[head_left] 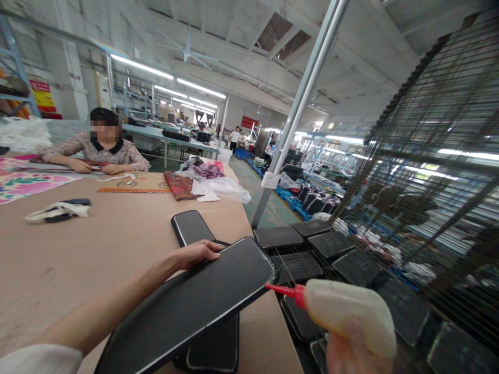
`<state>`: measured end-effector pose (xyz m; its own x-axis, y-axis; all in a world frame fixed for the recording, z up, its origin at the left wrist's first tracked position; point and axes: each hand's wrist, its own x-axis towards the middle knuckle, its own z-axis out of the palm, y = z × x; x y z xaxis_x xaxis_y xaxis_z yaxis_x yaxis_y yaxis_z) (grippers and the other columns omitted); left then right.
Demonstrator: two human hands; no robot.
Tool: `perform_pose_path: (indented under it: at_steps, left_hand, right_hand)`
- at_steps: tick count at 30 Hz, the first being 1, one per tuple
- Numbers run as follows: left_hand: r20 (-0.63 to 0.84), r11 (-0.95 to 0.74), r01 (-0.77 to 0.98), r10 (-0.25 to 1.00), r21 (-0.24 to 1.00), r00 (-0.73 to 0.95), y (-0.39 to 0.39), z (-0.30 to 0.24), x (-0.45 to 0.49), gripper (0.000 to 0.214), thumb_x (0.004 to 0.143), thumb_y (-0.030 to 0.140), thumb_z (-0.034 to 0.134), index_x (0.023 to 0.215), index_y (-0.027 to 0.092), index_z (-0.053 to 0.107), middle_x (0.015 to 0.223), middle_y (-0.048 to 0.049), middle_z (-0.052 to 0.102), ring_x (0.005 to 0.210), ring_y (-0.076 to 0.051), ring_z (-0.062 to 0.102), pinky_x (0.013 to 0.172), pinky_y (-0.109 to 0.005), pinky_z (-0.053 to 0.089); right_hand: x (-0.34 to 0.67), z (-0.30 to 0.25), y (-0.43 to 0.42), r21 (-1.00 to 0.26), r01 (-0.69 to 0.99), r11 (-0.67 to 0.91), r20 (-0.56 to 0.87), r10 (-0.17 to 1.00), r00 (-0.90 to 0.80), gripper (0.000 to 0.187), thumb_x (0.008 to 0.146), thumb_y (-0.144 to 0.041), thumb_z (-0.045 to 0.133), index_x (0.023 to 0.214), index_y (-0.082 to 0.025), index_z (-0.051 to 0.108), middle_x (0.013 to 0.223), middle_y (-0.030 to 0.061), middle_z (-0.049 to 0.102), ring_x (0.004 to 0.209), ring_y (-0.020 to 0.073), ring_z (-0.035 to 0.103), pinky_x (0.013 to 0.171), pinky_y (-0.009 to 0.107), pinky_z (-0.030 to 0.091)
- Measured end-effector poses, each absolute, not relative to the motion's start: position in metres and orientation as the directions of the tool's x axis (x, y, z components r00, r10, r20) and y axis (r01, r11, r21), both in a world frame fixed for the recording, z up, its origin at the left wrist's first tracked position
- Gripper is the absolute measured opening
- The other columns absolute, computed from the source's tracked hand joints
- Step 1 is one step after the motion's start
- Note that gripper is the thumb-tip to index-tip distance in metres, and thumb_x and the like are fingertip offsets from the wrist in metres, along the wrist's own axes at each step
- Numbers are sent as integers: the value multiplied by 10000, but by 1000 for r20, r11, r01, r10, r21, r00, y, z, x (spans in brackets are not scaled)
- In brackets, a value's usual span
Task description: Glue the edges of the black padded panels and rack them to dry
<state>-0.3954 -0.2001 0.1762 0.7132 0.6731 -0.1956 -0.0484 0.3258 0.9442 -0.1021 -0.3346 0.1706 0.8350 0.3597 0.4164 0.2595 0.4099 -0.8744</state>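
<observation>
My left hand [198,253] grips the far edge of a long black panel [195,306] with rounded corners, fingers closed over its rim. The panel is tilted above the table, and a pale line runs along its edge. Wrapped round a translucent glue bottle [346,311] is my right hand [346,348], partly cut off at the bottom. The bottle's red nozzle [286,292] points left, its tip at or very near the panel's right corner. Beneath the held panel lie another black panel [214,343] and, farther off, a third black panel [191,227].
Several black panels [354,267] lie on a wire rack right of the brown table [128,228]. A tall wire rack [421,171] leans at right. A metal post [296,109] rises past the table corner. A person [103,145] sits across, near cloth bundles [210,176].
</observation>
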Motion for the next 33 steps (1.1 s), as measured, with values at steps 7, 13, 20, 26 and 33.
perform_pose_path:
  at_steps: [7, 13, 20, 26, 33]
  left_hand:
    - [-209, 360, -67, 673, 930, 709, -199, 172, -390, 409, 711, 215, 607, 1112, 138, 601, 1001, -101, 657, 850, -223, 629, 766, -309, 471]
    - [-213, 380, -80, 668, 922, 713, -197, 170, -385, 399, 698, 217, 615, 1088, 134, 610, 940, -99, 672, 832, -219, 632, 736, -299, 477]
    - [-223, 395, -89, 674, 914, 704, -194, 169, -378, 389, 684, 243, 640, 1056, 130, 621, 943, -109, 669, 814, -215, 635, 717, -295, 479]
    - [-253, 405, -69, 685, 912, 683, -191, 169, -373, 405, 656, 275, 674, 1033, 134, 626, 941, -101, 671, 823, -225, 633, 705, -301, 478]
    - [-291, 424, -62, 714, 904, 636, -185, 163, -366, 400, 591, 293, 711, 950, 128, 647, 901, -94, 678, 777, -226, 637, 676, -300, 472]
  right_hand:
    - [-71, 160, -338, -868, 420, 264, 495, 402, 770, 336, 411, -320, 812, 623, -171, 598, 727, 121, 600, 1052, 414, 462, 716, 521, 489]
    - [-92, 162, -333, -902, 128, 413, 332, 472, 817, 378, 513, -335, 766, 803, -163, 594, 852, 109, 608, 870, 313, 568, 700, 469, 503]
    - [-117, 184, -336, -888, -76, 453, 189, 513, 837, 441, 466, -306, 783, 826, -147, 584, 844, 78, 586, 753, 227, 555, 696, 385, 492]
    - [-111, 177, -340, -923, -76, 376, 174, 588, 790, 449, 488, -333, 770, 853, -167, 568, 839, 45, 563, 745, 190, 535, 655, 314, 476]
    - [-108, 171, -342, -945, -53, 322, 167, 618, 768, 510, 494, -322, 766, 934, -161, 565, 872, 64, 585, 769, 203, 540, 631, 312, 488]
